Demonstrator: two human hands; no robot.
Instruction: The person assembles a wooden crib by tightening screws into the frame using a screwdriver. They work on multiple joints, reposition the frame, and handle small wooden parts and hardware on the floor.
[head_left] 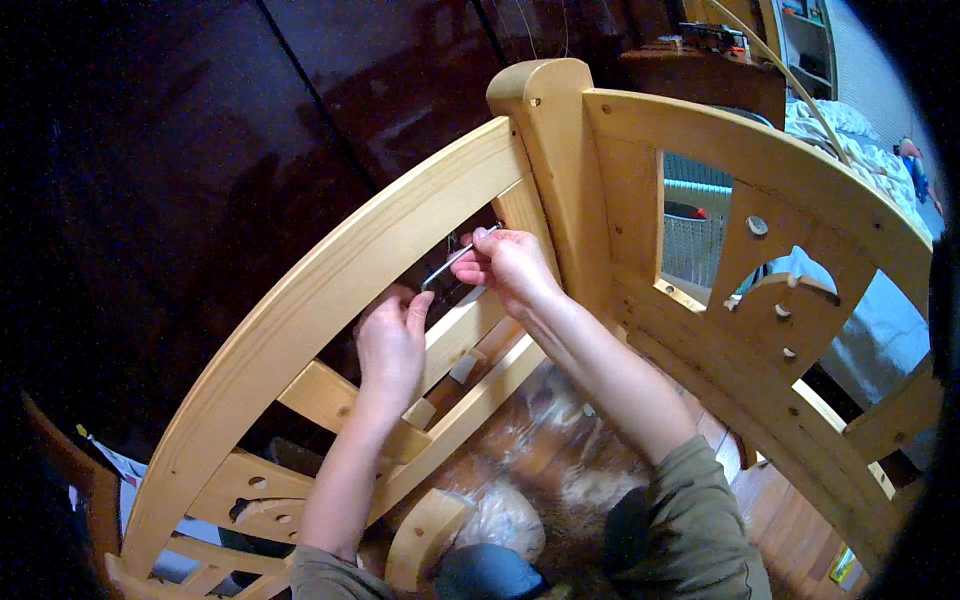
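A thin metal rod with a bent end, which looks like a hex key (446, 267), slants across a gap in a pale wooden bed-frame panel (350, 230). My right hand (510, 265) pinches its upper part between thumb and fingers, close to the thick corner post (555, 170). At the rod's lower end is my left hand (393, 345), closed, its thumb against the tip. The left fingers are partly hidden behind the curved top rail. A small dark fitting sits by the upper end of the key, too small to make out.
A second wooden panel (690, 270) with cut-outs joins the post on the right. Dark glossy doors (250, 120) stand close behind the left panel. Below lie a curved wooden piece (425, 535) and a clear plastic bag (503, 520). Bedding (850, 125) shows at the far right.
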